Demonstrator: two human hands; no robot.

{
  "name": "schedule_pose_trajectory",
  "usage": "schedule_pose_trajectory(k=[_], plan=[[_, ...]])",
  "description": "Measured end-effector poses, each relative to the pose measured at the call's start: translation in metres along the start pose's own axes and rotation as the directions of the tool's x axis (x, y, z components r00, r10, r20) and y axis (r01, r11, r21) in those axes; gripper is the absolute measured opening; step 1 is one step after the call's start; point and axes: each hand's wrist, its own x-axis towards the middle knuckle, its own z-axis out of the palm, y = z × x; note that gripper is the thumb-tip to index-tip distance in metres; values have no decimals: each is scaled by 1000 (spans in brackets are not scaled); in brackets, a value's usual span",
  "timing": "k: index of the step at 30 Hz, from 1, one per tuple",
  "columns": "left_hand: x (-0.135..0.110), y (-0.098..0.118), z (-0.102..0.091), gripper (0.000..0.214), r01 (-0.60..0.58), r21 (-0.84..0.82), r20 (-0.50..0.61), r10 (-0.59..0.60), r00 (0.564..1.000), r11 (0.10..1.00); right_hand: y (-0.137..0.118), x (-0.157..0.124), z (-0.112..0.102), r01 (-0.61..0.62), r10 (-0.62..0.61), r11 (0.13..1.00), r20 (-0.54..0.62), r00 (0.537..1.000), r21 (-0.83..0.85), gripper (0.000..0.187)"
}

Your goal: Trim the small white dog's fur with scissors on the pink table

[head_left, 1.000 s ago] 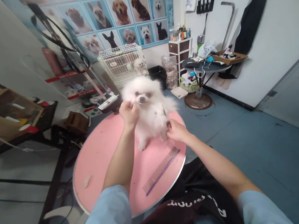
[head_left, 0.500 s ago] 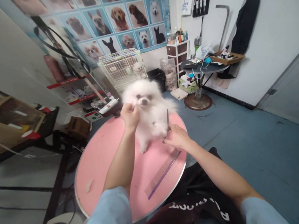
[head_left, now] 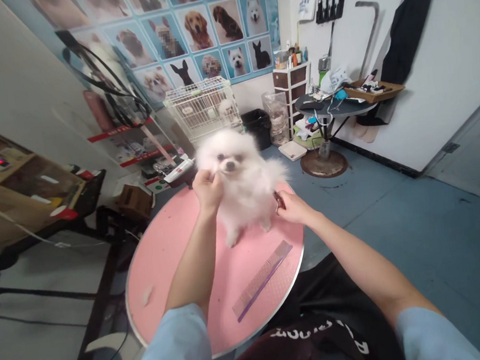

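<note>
White dog [head_left: 243,194], fluffy coat, on the far part of the round pink table [head_left: 166,255], front paws on the surface, muzzle toward the camera. Left hand [head_left: 208,191] at the dog's cheek, beside the muzzle; fingers drawn together, holding the fur there. Right hand [head_left: 294,207] at the dog's other flank, near the table edge; fingers closed around the handles of the scissors [head_left: 277,203]. Blades not distinguishable against the coat; cannot tell how far apart they stand. Comb [head_left: 263,281] with purple spine lies flat, diagonally, nearer the wearer than the dog, untouched by either hand. Loose white tuft [head_left: 148,295] near the left rim. Wire cage [head_left: 203,110] stands behind the dog.
</note>
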Motion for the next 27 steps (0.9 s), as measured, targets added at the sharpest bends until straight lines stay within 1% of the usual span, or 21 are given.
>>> schedule_pose_trajectory(k=[3, 4, 6, 8, 11, 13, 16, 18, 19, 21, 23, 25, 27], plan=[[-2, -2, -2, 32, -15, 6, -4, 15, 1000, 1000, 7, 3, -4, 45, -45, 999, 1, 999, 21, 34], [-3, -1, -3, 32, -9, 7, -10, 9, 1000, 1000, 9, 5, -5, 61, -61, 998, -9, 998, 20, 33], [-4, 1, -4, 33, 6, 6, -22, -6, 1000, 1000, 13, 8, -7, 77, -76, 997, -15, 997, 29, 26], [-4, 4, -5, 34, 13, 10, -24, -13, 1000, 1000, 17, 10, -10, 77, -77, 995, 9, 997, 62, 21], [-4, 5, -6, 34, 15, 36, -15, -15, 1000, 999, 19, 11, -15, 115, -119, 988, 32, 992, 101, 28], [-3, 5, -6, 34, 27, 46, -9, -27, 1000, 999, 17, 13, -16, 134, -135, 988, 17, 991, 77, 29], [-1, 6, -7, 32, 38, 32, 12, -38, 999, 999, 11, 11, -14, 84, -83, 995, -11, 996, 61, 23], [0, 6, -7, 32, 43, 27, 31, -44, 999, 999, 5, 6, -10, 50, -49, 996, -13, 999, 72, 25], [1, 7, -7, 33, 46, 27, 38, -47, 998, 999, 1, 3, -6, 47, -46, 997, -16, 999, 64, 30], [2, 8, -7, 34, 59, 31, 47, -60, 997, 998, -8, -5, 2, 34, -34, 999, -27, 999, 16, 34], [4, 9, -7, 34, 63, 30, 66, -65, 996, 998, -18, -13, 11, -22, 21, 999, -41, 999, -24, 30], [6, 10, -7, 31, 51, 33, 100, -54, 994, 998, -29, -20, 21, -99, 98, 995, -53, 994, -15, 29], [8, 11, -8, 30, 31, 41, 128, -36, 991, 999, -40, -26, 32, -136, 135, 991, -79, 988, -12, 35]])
